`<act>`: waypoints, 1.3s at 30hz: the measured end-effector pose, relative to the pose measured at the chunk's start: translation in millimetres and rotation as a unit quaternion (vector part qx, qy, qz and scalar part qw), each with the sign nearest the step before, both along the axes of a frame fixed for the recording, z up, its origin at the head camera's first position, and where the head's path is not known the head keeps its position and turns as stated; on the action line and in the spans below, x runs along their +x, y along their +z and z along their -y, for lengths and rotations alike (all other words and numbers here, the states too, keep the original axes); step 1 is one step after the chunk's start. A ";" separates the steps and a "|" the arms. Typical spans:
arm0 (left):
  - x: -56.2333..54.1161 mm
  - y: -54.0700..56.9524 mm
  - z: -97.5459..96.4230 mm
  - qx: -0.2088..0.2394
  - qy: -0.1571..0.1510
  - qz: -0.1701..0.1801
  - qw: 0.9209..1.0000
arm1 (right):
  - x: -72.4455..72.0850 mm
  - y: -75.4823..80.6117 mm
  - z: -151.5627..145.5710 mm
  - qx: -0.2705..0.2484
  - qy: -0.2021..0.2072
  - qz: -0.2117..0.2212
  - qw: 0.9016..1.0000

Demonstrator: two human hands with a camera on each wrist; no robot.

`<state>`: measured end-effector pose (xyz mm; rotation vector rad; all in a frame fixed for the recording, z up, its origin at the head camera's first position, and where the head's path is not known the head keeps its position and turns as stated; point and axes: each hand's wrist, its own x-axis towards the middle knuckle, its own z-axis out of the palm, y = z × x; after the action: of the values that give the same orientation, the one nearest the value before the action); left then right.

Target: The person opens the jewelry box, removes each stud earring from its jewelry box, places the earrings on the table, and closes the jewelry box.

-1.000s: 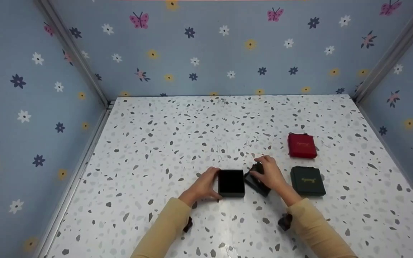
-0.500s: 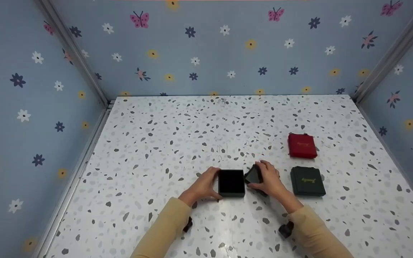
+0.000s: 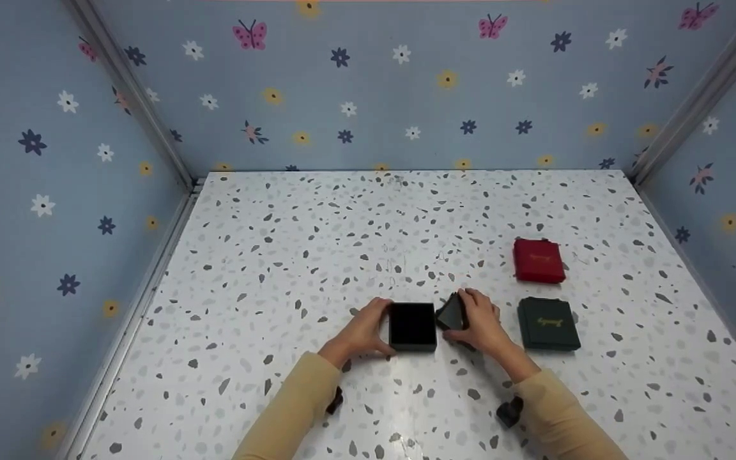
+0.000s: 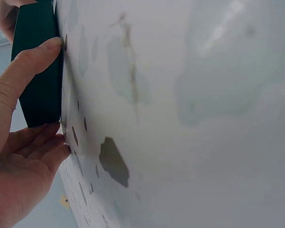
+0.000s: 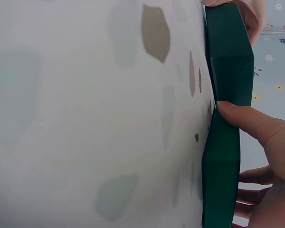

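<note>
Green box [image 3: 413, 348] stands on the table [image 3: 317, 243], black inside facing up. My L hand [image 3: 361, 330] grips its left side; my R hand [image 3: 484, 326] pinches the tilted second part [image 3: 452, 313] just beside it. Step in hand, I judge, is re-orienting this part, prob. a lid; next move calls for levelling it carefully, w/ box steady.

left fingers [image 4: 53, 159] hold green box [image 4: 42, 97] | box on white speckled tabletop [image 4: 190, 166]

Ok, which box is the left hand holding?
The leftmost, open box with the black inside; the closed red box and closed green box lie untouched.
</note>
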<state>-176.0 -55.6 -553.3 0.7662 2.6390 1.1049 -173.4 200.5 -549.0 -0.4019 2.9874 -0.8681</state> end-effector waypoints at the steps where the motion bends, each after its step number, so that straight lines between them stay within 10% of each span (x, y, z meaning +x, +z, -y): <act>1: 0.0 -0.1 0.0 0.001 0.000 0.000 1.000 | -0.2 0.0 0.1 0.001 0.000 -0.002 1.000; 39: 0.6 1.0 -0.1 0.002 0.005 0.012 1.000 | 12.2 28.5 5.7 -0.045 0.114 -0.064 0.990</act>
<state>-175.3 -55.5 -552.3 0.7367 2.6246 1.1153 -161.2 194.8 -520.5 -0.8124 2.9399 -0.9905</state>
